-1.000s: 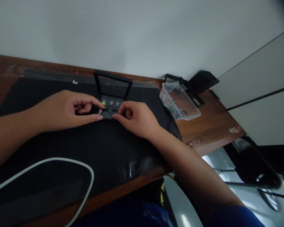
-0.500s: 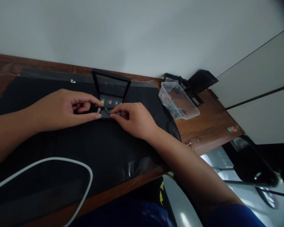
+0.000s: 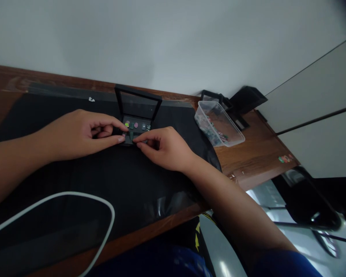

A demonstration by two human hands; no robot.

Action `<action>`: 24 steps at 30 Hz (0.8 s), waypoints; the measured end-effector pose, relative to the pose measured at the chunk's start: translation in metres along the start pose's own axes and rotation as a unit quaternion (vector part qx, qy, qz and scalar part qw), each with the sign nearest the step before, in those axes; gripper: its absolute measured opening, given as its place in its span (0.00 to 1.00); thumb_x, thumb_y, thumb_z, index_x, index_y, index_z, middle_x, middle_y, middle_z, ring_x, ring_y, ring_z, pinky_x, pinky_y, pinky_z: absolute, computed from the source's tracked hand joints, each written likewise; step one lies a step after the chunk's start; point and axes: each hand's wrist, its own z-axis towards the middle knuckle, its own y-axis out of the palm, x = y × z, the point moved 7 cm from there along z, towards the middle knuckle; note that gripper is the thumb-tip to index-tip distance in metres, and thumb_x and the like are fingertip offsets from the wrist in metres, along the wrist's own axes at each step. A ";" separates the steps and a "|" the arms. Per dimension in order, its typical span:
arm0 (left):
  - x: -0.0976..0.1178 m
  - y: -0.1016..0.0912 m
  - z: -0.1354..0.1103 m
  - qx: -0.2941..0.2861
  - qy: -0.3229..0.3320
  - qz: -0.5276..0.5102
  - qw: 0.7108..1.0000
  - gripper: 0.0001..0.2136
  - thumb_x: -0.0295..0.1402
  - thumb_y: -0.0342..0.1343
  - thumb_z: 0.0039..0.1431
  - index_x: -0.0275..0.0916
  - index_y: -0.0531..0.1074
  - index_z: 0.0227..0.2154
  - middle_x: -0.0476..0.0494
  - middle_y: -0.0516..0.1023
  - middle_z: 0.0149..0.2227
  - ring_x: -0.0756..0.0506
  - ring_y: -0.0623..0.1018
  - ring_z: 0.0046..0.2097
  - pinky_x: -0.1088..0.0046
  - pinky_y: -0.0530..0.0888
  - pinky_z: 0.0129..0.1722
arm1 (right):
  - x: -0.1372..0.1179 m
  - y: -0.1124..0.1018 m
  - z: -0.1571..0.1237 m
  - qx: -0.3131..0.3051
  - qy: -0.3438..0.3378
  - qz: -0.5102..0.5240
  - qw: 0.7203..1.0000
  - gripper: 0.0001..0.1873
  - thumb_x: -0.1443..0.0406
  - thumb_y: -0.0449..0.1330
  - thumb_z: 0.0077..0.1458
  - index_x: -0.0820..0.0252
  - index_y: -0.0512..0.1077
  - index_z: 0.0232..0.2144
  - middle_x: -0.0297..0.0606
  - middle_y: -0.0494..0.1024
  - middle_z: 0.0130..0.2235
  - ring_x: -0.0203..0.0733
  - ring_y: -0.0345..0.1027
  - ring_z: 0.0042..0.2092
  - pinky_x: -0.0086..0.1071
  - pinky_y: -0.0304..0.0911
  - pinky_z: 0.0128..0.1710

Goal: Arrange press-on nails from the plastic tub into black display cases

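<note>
Display case (image 3: 140,134), small and black with its glazed lid (image 3: 138,104) standing open, sits on the dark mat (image 3: 103,173) covering the bench (image 3: 248,154). The left hand (image 3: 77,132) is closed on the case's left edge, thumb and forefinger pinching it. The right hand (image 3: 167,148) pinches a dark green piece (image 3: 130,135) at the case's front, below a row of small coloured pieces (image 3: 136,125). A clear plastic tub (image 3: 219,123) stands well to the right.

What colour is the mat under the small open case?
The mat is black, seen best in the head view.
</note>
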 end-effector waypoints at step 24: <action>-0.001 0.001 -0.001 0.013 -0.017 0.054 0.998 0.29 0.63 0.56 0.56 0.49 0.86 0.47 0.55 0.73 0.23 0.51 0.70 0.21 0.72 0.64 0.25 | -0.005 0.006 0.000 -0.025 -0.048 -0.082 0.995 0.20 0.71 0.57 0.70 0.52 0.85 0.54 0.35 0.90 0.46 0.41 0.82 0.43 0.32 0.63 0.40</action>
